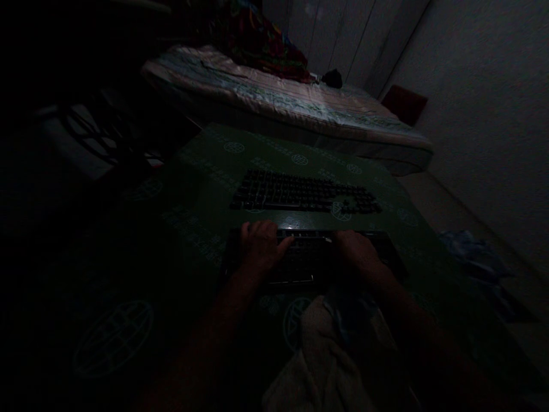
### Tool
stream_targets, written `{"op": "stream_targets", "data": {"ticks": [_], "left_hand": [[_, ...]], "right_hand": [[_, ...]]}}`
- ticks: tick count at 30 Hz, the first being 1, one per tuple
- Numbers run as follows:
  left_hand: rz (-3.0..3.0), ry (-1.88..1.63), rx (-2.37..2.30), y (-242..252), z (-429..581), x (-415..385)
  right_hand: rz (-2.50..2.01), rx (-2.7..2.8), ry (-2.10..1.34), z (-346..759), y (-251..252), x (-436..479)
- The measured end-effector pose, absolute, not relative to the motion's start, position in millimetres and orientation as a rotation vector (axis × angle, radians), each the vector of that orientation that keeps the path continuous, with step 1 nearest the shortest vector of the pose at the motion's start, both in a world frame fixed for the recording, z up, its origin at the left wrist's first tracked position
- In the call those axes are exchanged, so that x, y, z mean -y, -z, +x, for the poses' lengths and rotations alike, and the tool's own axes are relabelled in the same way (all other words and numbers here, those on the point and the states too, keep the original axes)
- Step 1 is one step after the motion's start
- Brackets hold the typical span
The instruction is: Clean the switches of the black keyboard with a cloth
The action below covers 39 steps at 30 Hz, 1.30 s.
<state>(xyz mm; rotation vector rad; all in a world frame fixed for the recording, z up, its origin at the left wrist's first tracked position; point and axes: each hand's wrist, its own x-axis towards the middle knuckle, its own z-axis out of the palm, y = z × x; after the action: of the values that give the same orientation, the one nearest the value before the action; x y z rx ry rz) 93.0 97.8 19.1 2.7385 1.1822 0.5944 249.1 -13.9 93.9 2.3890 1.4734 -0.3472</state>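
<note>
A dark keyboard base (295, 269) lies across the green table in front of me. My left hand (261, 243) grips its left part, fingers bent over the far edge and thumb stretched along the top row. Over the right half, my right hand (355, 249) is closed, with a small pale tip showing at its left side; what it belongs to is too dark to make out. Beyond the base, loose black keycaps (283, 191) are laid out in keyboard order. A crumpled light cloth (321, 355) is near the table's front, below my right forearm.
The green table cover (193, 189) has white globe prints. Behind it stands a bed with a patterned mattress (278, 103) and a red blanket (266, 51). Clothing (476, 254) lies on the floor at right, beside a wall. A dark wheel (86, 137) shows at left. The room is very dim.
</note>
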Motion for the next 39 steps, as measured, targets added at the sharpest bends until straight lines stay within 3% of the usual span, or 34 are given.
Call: {"op": "stream_targets", "data": {"ticks": [39], "left_hand": [[2.733,-0.580,-1.182,-25,92,-100]], "right_hand": [[2.258,-1.500,0.387,283,-103,26]]}}
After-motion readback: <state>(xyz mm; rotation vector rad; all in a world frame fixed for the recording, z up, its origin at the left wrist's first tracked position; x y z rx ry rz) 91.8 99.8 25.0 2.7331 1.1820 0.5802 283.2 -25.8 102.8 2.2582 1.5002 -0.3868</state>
